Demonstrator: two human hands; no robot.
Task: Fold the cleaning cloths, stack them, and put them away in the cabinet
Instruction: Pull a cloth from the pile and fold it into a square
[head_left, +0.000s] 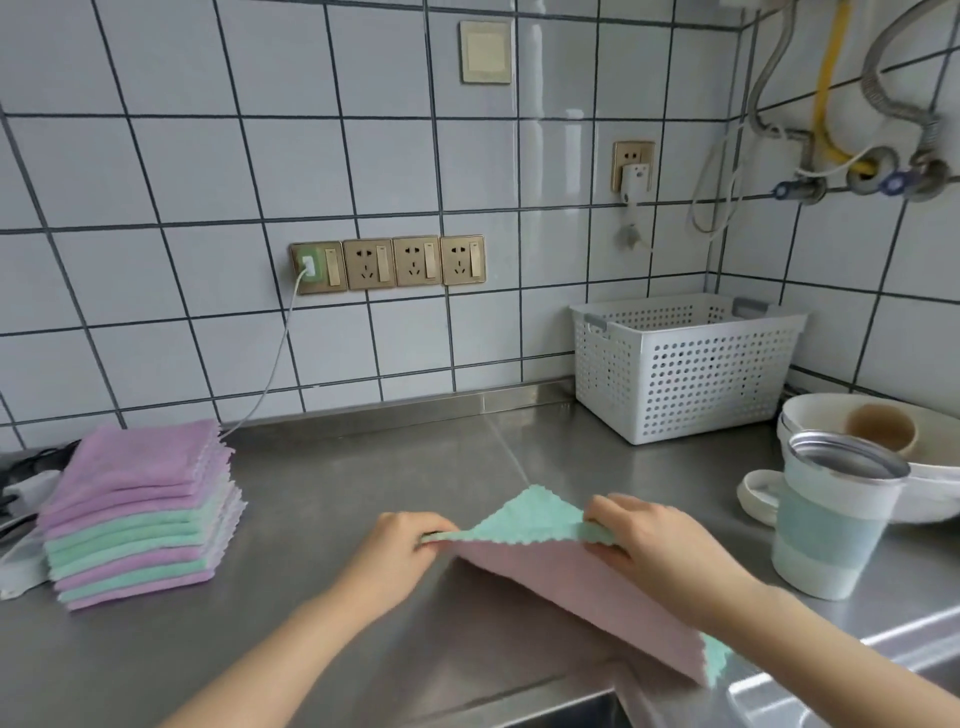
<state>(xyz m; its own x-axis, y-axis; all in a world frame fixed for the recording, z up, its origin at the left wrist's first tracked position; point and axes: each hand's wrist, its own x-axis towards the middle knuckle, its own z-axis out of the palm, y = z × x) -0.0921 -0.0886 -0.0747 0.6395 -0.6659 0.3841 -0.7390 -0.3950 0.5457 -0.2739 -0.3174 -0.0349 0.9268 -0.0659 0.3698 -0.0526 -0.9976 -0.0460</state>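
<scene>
both hands, left (400, 545) and right (644, 540), pinch the cloth (587, 592) taut for a fold (stack (140, 514) waits at 9 o'clock).

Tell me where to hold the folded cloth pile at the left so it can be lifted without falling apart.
Grip the cloth stack from its two opposite sides, low down, one hand each side, fingers under the bottom cloth. It is tall, soft and leans slightly, so a top pinch would probably lift only a few layers. Both hands now hold another cloth.
</scene>
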